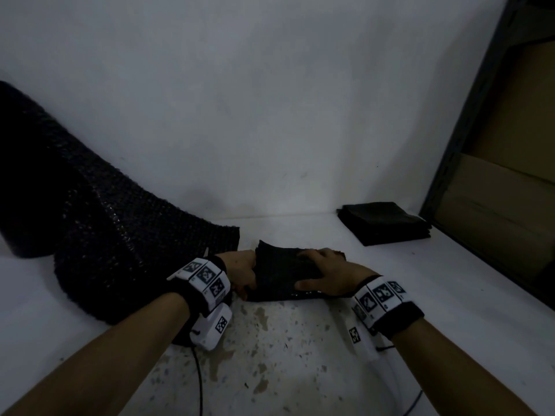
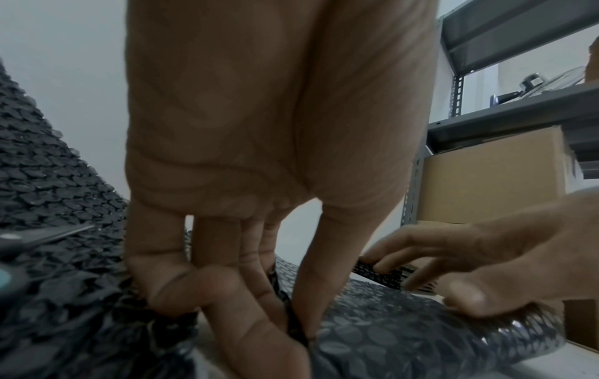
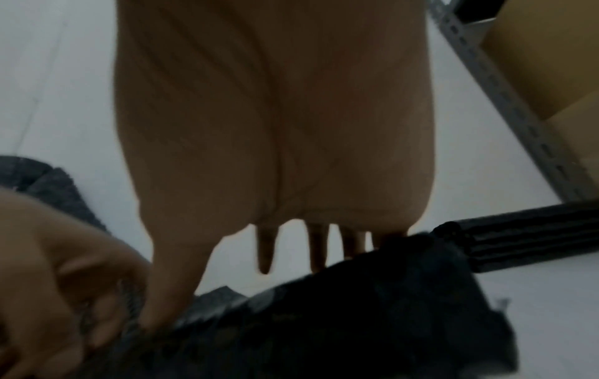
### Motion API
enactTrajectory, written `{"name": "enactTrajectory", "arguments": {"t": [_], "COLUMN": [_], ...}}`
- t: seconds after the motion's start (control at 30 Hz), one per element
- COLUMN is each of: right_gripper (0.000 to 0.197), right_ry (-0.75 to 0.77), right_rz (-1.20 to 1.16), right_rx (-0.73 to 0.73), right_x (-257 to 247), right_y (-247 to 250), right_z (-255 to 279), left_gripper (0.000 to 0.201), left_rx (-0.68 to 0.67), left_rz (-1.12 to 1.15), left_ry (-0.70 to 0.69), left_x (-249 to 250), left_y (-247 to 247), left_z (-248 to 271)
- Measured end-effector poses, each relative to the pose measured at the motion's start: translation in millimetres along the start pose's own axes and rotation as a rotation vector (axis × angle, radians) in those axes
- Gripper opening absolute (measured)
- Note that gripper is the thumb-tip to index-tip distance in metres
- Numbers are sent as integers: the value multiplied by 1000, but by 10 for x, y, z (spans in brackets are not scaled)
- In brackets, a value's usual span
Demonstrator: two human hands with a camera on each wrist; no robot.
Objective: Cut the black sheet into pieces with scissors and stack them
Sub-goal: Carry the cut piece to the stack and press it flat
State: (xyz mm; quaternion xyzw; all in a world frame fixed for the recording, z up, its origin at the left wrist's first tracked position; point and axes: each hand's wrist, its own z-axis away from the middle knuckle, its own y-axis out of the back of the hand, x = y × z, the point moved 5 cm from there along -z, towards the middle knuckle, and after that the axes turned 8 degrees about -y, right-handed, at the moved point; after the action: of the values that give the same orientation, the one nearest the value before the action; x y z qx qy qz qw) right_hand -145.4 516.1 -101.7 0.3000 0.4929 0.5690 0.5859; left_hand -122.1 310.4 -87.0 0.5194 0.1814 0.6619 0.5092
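A big roll of black bubble sheet (image 1: 90,223) lies at the left, its loose end spread toward the middle. Between my hands is a cut black piece (image 1: 282,271). My left hand (image 1: 247,280) pinches its left edge between thumb and fingers (image 2: 259,295). My right hand (image 1: 312,267) lies on top of the piece with fingers (image 3: 316,246) stretched out and the thumb at its near edge. Scissors (image 2: 42,236) rest on the sheet to the left of my left hand, with no hand on them. A stack of cut black pieces (image 1: 386,222) sits at the back right.
A white wall (image 1: 270,100) stands close behind the work surface (image 1: 435,280). A grey metal shelf (image 1: 462,139) with cardboard boxes (image 2: 492,179) borders the right side. The near surface is speckled and stained (image 1: 270,355). Cables hang from my wrist cameras.
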Motion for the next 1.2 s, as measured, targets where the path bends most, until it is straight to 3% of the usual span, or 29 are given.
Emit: {"name": "enactTrajectory", "arguments": {"t": [0.1,0.2,0.3,0.4,0.47,0.53,0.63,0.73,0.87,1.03,1.2], "right_gripper": [74,77,78,80,80,82,89,96,95,93,87], "right_ry": [-23,-54,-51,-53,-48,-39,-51,-89,-131,-223,-320], "right_rz": [64,140,152,167,172,176,189,217,303,331,280], "right_rx": [-66,-82,-88,-99,-100,-97,-118,-143,-183,-234,-207], "right_x": [-48,-22,-14,-23,-33,-30,22,134,301,546,620], "right_y": [-71,-122,-134,-137,-138,-141,-189,-234,-166,28,200], "right_z": [-50,-57,-42,-48,-52,-50,-47,-47,-8,133,265], "left_gripper": [38,42,61,84,81,85,97,111,108,89,92], "left_rx": [24,36,42,184,254,155,-69,-151,-164,-181,-169], "left_rz": [-12,-54,-177,-325,-337,-355,-461,-546,-575,-516,-562], "left_ry": [11,37,35,-96,-242,-313,-208,-113,-104,-72,-113], "left_x": [-42,-98,-61,93,266,384,345,232,142,74,79], "left_y": [-2,-7,-26,-5,-29,-141,-279,-241,-245,-232,-240], "left_z": [0,-22,-32,-122,-195,-243,-264,-271,-255,-280,-232]}}
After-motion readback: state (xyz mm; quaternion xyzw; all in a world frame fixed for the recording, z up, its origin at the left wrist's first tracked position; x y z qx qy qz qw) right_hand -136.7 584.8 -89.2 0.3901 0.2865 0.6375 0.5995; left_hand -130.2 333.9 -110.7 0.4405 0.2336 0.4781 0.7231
